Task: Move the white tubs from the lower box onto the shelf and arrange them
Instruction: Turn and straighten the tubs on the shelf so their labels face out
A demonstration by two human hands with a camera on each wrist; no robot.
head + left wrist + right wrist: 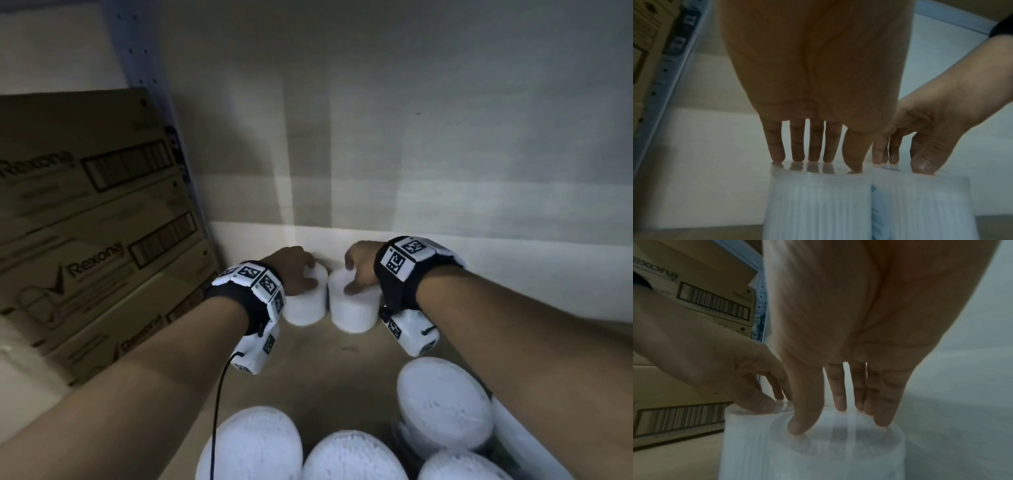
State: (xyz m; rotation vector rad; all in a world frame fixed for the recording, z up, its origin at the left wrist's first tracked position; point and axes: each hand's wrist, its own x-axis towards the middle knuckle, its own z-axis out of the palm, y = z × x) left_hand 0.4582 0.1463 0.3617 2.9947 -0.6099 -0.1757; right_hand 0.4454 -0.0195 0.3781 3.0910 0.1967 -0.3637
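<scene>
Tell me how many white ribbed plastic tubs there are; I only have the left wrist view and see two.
Observer: Head view shows at least four more white tubs, nearer the person than your two.
Operator: Where do my two stand?
Observer: The left tub and the right tub stand side by side, close to the pale back wall.
Operator: The brown thing at left?
Observer: Stacked brown cardboard cartons, printed "Rexona".
</scene>
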